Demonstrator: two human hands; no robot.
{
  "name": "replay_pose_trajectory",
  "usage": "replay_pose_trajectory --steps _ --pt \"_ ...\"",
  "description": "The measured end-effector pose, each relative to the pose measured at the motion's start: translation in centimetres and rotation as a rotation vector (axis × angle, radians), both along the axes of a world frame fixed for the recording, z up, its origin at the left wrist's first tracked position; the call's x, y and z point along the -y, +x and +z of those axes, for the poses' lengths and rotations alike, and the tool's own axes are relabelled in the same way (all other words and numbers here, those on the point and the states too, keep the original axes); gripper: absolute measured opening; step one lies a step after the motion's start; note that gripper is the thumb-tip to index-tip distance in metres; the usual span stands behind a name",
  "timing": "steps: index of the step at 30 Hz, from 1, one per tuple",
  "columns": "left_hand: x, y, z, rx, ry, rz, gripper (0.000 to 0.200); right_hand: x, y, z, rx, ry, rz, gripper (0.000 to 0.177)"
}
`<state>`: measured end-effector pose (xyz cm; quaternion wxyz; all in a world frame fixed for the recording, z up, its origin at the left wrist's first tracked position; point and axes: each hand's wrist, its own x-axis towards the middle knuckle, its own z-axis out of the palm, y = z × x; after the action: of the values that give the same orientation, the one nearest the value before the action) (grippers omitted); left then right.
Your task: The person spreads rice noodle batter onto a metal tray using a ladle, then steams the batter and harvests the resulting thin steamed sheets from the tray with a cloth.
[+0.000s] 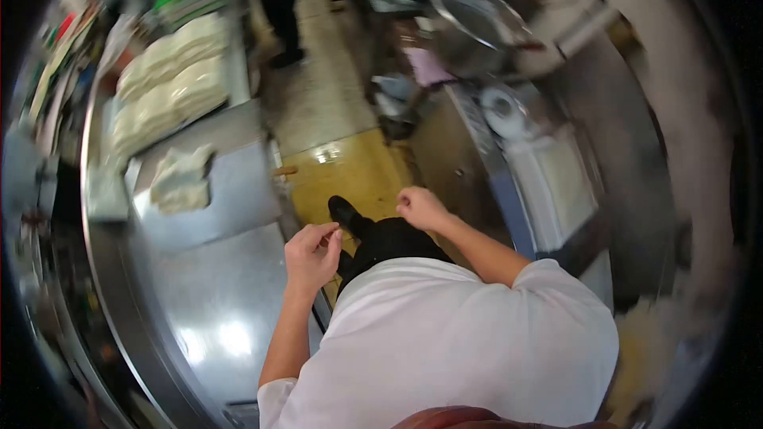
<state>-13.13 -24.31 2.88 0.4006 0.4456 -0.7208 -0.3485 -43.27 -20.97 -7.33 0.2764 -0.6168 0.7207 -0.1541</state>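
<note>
My left hand (pixel 312 256) is in front of my waist, beside the edge of the steel counter (pixel 214 286). Its fingers are bent, the thumb stands apart from them, and nothing shows between them. My right hand (pixel 421 208) hangs over the floor on the other side, its fingers curled into a loose fist with nothing visible in them. On the counter lies a crumpled pale cloth (pixel 181 180), well away from both hands.
Pale, plastic-wrapped packs (pixel 171 83) lie in rows farther along the counter. A yellow floor section (pixel 342 171) forms a narrow aisle. To the right are a steel pot (pixel 473 20), a white roll (pixel 505 111) and a white tray (pixel 552 183). Another person (pixel 278 8) stands ahead.
</note>
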Motion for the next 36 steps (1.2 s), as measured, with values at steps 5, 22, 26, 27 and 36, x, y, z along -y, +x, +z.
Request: replay_pose_trajectory --steps 5,22,26,27,36 --pt "-2.2 -7.2 1.8 -0.073 -0.033 -0.417 0.006 -9.7 -0.1 3.8 0.097 0.011 -0.25 0.029" --pt "-9.6 -24.8 -1.3 0.177 0.113 -0.968 0.013 -33.8 -9.6 1.4 0.081 -0.113 -0.96 0.026" --pt "-13.5 -33.0 1.3 0.095 0.058 -1.082 0.013 -38.6 -11.5 1.2 0.18 -0.119 -1.151 0.022" --pt "-14.6 -35.0 1.7 0.064 0.077 -1.127 0.014 -39.4 -12.0 0.1 0.118 -0.124 -1.19 0.024" --pt "-22.3 -47.6 -10.6 0.876 -0.607 -1.393 0.069 -38.4 -17.7 -4.0 -0.108 -0.171 -1.1 0.06"
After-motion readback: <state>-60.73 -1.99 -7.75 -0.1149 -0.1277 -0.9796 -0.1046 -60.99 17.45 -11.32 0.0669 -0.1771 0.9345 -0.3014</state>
